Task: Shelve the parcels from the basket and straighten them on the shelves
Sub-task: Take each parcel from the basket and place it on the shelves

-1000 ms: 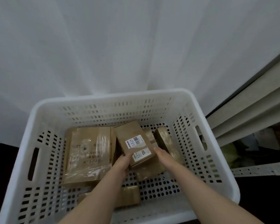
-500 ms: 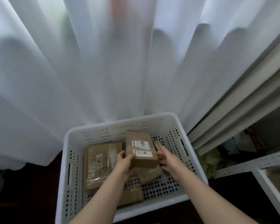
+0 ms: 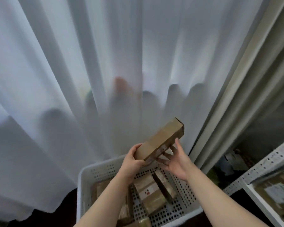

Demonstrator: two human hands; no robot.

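Starting at the left: sheer white curtain [image 3: 59, 89] falling in soft folds, dim shapes behind it too vague to name. Below, white perforated plastic basket [image 3: 87, 174] on the dark floor, several brown tape-wrapped cardboard parcels [image 3: 150, 195] lying inside, one with a pale sticker and a small red mark, nothing legible there.

Moving in: left hand [image 3: 133, 163] clamped around the near end of a long brown cardboard parcel [image 3: 161, 140], thumb on top, fingers curled underneath. Parcel lifted clear of the basket, hanging above its far rim, tilted up and away toward the right. White shipping label along its lower side, smeared by motion, print unreadable.

Next, right hand [image 3: 177, 163] spread wide, palm up, just under and beside the parcel's lower edge; fingertips look to brush it, but no closed hold there, more a support ready to take the weight.

Far right: beige drape [image 3: 241, 89], then white perforated metal shelf frame [image 3: 259, 166] with plastic-wrapped brown parcels [image 3: 275, 192] already sitting on it, blurred.

Judging progress: partway through, probably. Some stock shelved, one parcel in transit, a good handful left in the basket, straightening not yet visible. No brand names readable anywhere.
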